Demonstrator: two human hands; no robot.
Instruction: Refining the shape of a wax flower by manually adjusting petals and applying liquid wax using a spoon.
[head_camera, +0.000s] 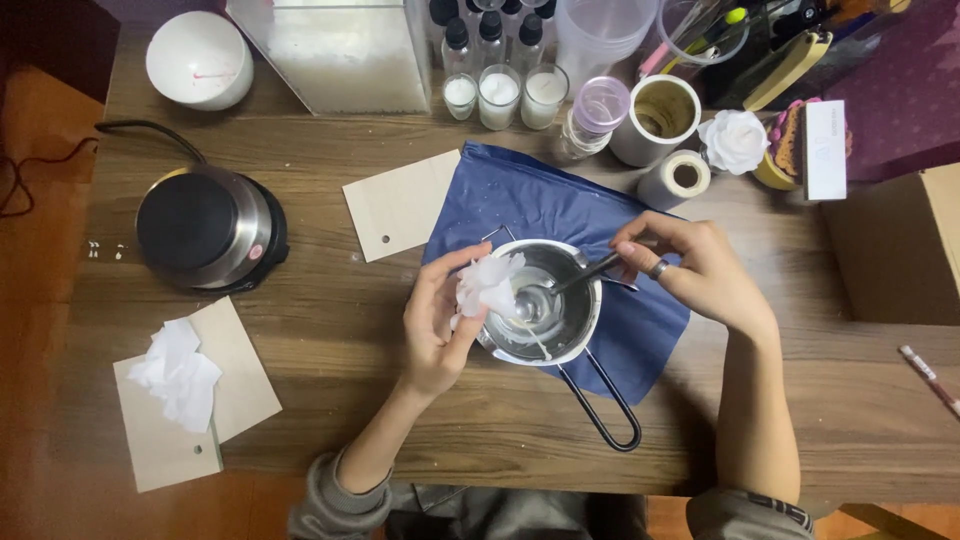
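Here, in the head view, my left hand (437, 325) was closed around a crumpled white tissue (487, 283), pressing it at the near-left rim of the small steel pitcher (580, 335). My right hand (700, 270) pinched the dark handle of a metal spoon (560, 288) between thumb and fingers, with the bowl of the spoon down inside the pitcher, where a film of white residue clung to the wall. A ring sat on one finger of that hand. The pitcher rested on a blue cloth (530, 195) spread over the wooden table (500, 420), and its black wire handle (605, 405) pointed toward me.

To the left stood a small round hot plate (205, 228) with its cord trailing off, and nearer me another crumpled tissue (178, 372) lay on a thin wooden board (240, 390). A second board (400, 205) lay just beside the cloth. Along the far edge were a white bowl (200, 60), a clear box (345, 55), three small jars of white wax (500, 95), dark-capped bottles (490, 35), a roll of tape (677, 178) and a white flower shape (733, 140).
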